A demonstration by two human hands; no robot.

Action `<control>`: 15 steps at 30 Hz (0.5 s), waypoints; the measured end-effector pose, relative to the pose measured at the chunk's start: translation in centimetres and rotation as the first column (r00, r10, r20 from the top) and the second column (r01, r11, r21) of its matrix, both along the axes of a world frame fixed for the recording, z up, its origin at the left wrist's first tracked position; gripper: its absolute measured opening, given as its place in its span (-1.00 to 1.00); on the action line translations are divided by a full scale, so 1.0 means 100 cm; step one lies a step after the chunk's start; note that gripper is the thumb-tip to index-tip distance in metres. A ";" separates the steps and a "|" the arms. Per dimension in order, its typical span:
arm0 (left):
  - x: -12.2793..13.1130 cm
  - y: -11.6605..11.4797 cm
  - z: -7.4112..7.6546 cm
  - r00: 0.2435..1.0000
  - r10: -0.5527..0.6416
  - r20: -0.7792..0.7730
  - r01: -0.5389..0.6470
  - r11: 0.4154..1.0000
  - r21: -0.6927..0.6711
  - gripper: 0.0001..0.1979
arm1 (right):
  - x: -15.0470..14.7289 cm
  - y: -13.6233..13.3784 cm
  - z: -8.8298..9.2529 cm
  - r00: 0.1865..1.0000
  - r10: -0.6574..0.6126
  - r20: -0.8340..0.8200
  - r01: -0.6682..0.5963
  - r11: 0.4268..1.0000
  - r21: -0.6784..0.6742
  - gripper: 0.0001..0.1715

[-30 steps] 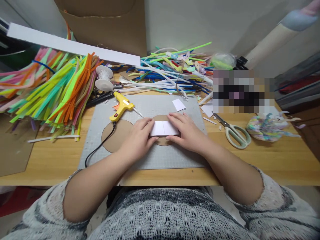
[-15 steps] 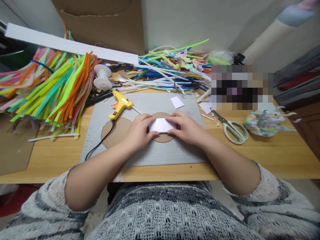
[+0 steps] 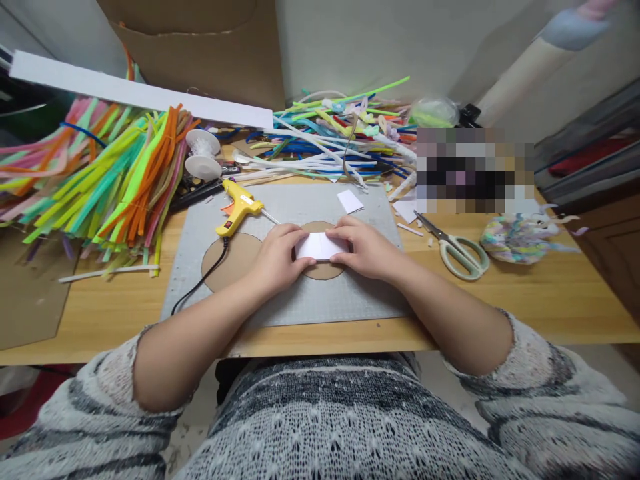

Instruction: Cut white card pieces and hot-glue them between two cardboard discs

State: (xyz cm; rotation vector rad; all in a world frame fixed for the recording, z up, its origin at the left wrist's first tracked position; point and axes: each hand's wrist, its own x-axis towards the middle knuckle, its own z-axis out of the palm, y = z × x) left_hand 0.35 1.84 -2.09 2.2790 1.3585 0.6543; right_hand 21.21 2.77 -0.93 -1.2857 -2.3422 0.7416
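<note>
A small white card (image 3: 318, 247) with a line down its middle lies over a round cardboard disc (image 3: 325, 272). My left hand (image 3: 284, 256) grips its left end, thumb along the near edge and fingers along the far edge. My right hand (image 3: 361, 248) pinches the right end the same way. Whether the card touches the disc I cannot tell. Under my left forearm is a second cardboard disc (image 3: 225, 263), partly covered. A yellow glue gun (image 3: 239, 210) rests on the grey cutting mat (image 3: 300, 307), its nozzle pointing toward my left hand.
Bundles of coloured pipe cleaners (image 3: 110, 180) fill the left, with more heaped (image 3: 325, 147) at the back. A spool (image 3: 203, 153) stands behind the glue gun. Scissors (image 3: 463, 257) and a fluffy pastel bundle (image 3: 515, 237) lie right. A folded white paper piece (image 3: 350, 201) is beyond my right hand.
The view has shifted slightly. Both hands still hold the card at its two ends, with its near edge now appearing a little tilted up.
</note>
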 end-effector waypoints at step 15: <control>-0.016 -0.009 0.011 0.905 0.171 0.390 -0.296 0.910 0.289 -0.66 | -0.039 0.014 0.022 0.963 -0.068 0.261 0.022 0.984 0.178 -0.24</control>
